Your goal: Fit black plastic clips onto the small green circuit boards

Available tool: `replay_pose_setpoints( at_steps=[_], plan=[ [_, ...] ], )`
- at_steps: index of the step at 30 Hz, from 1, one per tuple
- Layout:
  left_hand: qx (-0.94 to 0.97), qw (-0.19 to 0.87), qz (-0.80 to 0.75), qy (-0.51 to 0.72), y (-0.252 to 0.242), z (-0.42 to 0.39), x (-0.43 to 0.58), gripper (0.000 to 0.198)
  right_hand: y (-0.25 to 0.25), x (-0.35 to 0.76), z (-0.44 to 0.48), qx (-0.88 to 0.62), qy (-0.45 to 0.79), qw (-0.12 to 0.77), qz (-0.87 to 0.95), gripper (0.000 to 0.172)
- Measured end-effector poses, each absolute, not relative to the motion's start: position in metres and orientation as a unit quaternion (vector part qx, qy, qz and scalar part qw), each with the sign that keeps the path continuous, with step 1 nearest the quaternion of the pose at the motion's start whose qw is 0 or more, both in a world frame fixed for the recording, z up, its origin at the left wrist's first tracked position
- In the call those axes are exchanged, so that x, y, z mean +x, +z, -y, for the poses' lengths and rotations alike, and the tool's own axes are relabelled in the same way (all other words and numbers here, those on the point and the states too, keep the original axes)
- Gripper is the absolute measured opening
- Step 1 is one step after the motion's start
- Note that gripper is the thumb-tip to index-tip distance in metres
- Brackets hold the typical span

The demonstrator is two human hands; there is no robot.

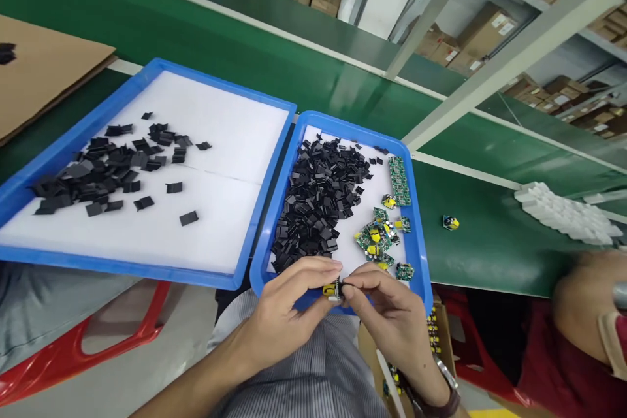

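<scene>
My left hand (294,304) is closed, with thumb and fingers holding a small circuit board (331,290) that carries a yellow component. My right hand (392,310) pinches at the board's right side, where a bit of a small black piece shows between the fingertips; most of it is hidden. Both hands are over the near edge of a blue tray (422,255). Inside it lie a heap of black folded pieces (318,192) and, to the right, several circuit boards (377,235) with yellow parts. A green board panel (399,181) lies by the tray's right wall.
Another blue tray (267,196) with scattered black pieces (105,170) stands at the left, beside cardboard (49,65). One circuit board (450,222) and white foam trays (568,212) rest on the green table (490,255). Another person's arm (585,307) is at right. A box (443,333) stands below.
</scene>
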State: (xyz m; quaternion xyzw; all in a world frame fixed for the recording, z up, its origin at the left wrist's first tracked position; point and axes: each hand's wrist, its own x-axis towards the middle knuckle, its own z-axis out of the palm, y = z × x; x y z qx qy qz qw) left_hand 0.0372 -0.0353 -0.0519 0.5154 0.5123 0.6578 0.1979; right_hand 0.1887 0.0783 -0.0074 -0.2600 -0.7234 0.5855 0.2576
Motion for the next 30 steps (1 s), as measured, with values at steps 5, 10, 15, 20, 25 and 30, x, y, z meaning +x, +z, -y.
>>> replay_pose_setpoints(
  at_steps=[5, 10, 15, 20, 25, 30],
  plan=[
    [0.517, 0.224, -0.518, 0.644, -0.055, 0.038, 0.035, 0.048, -0.011, 0.187, -0.077, -0.266, 0.63, 0.246, 0.687, 0.008],
    [0.521, 0.213, -0.531, 0.634, -0.049, 0.036, 0.036, 0.044, -0.012, 0.187, -0.08, -0.268, 0.669, 0.203, 0.663, 0.009],
    [0.524, 0.216, -0.543, 0.62, -0.046, 0.038, 0.036, 0.043, -0.01, 0.189, -0.082, -0.288, 0.696, 0.155, 0.639, 0.014],
    [0.517, 0.232, -0.545, 0.618, -0.045, 0.037, 0.035, 0.044, -0.012, 0.187, -0.083, -0.283, 0.706, 0.148, 0.632, 0.013],
    [0.509, 0.243, -0.558, 0.609, -0.043, 0.035, 0.034, 0.044, -0.015, 0.187, -0.083, -0.262, 0.687, 0.197, 0.648, 0.004],
    [0.527, 0.238, -0.569, 0.585, -0.041, 0.035, 0.035, 0.042, -0.013, 0.192, -0.087, -0.241, 0.624, 0.222, 0.71, 0.009]
  ],
)
